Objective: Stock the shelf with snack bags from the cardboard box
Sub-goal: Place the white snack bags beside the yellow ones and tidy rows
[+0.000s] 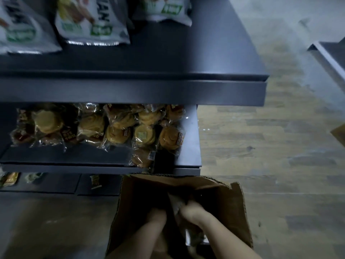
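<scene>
Right hand gripped a pale upright snack bag inside the brown cardboard box. Left hand beside it: grip hidden in shadow.

I get a dim, bluish head view, soft throughout. Inside the box it is almost black, and the left hand and right hand lose their fingers in that shadow. The floor is the brightest part, palest toward the upper right. Foil seams on the top bags glint, and the bread wrappers carry small glare specks. Shelf edges bow toward the borders, and the print on the bags smears.
</scene>
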{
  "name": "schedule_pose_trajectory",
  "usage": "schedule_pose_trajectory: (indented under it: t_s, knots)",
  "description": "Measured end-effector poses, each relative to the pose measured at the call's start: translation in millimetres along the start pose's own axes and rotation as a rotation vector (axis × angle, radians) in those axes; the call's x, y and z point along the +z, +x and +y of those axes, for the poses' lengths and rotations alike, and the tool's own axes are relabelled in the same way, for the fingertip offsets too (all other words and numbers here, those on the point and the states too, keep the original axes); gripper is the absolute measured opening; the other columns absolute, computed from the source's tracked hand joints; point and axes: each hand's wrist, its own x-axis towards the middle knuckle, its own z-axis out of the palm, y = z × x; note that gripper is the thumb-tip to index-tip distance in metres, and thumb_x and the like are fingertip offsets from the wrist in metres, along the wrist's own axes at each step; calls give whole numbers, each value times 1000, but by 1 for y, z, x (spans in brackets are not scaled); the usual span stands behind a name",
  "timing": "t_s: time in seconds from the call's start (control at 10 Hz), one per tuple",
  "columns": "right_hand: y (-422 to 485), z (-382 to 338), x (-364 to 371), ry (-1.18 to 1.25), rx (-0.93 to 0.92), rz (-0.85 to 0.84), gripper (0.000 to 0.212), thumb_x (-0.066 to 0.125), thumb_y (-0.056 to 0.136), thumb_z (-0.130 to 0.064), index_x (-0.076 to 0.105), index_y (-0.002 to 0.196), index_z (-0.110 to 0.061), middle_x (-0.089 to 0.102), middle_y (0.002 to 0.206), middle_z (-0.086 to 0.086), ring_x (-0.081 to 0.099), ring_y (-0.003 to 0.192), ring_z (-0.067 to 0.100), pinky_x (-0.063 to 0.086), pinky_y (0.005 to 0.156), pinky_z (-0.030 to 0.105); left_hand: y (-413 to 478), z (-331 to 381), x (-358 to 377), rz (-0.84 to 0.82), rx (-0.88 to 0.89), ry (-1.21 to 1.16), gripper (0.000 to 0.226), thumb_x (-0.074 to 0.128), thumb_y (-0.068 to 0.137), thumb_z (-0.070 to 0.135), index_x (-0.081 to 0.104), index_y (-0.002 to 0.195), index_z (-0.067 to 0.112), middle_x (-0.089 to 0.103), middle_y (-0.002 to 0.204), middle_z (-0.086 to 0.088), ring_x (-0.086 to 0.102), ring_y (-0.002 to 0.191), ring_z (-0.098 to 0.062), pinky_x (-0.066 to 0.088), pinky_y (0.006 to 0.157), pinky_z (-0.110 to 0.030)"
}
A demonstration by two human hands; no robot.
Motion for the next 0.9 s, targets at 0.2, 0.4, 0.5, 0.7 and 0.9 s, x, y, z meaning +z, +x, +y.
schedule_pose_trajectory:
  t_s: [0.2,0.4,0.5,0.7,0.9]
  knots:
    - [-44,-5,-38,102,-36,-74,78,64,79,-3,26,147,-4,46,138,14,58,109,24,48,71,18,-49,10,-26,-39,55,-515,39,34,102,22,53,125,-2,60,119,-22,61,107,-35,52,79,-37]
    - [-83,-17,-56,171,-90,-154,72,50,80,0,25,147,-10,45,122,11,59,74,14,45,50,17,-110,16,-56,-74,109,-699,38,31,100,38,57,106,12,62,87,-7,58,77,-19,41,65,-26]
    - [-101,-24,-66,150,-110,-177,73,53,75,-5,30,145,-12,49,109,7,56,80,14,44,56,19,-133,19,-75,-126,151,-770,51,35,96,53,63,103,10,68,97,-11,64,89,-25,50,75,-33]
    - [-142,-36,-86,212,-176,-163,76,61,57,-12,46,131,-24,57,104,11,59,94,21,44,66,22,-182,25,-112,-305,224,-852,68,40,89,65,61,109,3,64,110,-21,62,101,-37,56,77,-44]
    - [-175,-51,-103,199,-194,-198,57,65,56,-12,56,111,-2,55,99,12,57,93,27,45,80,38,-219,27,-142,-337,321,-830,71,42,89,62,62,114,-1,66,113,-22,63,99,-36,57,79,-41]
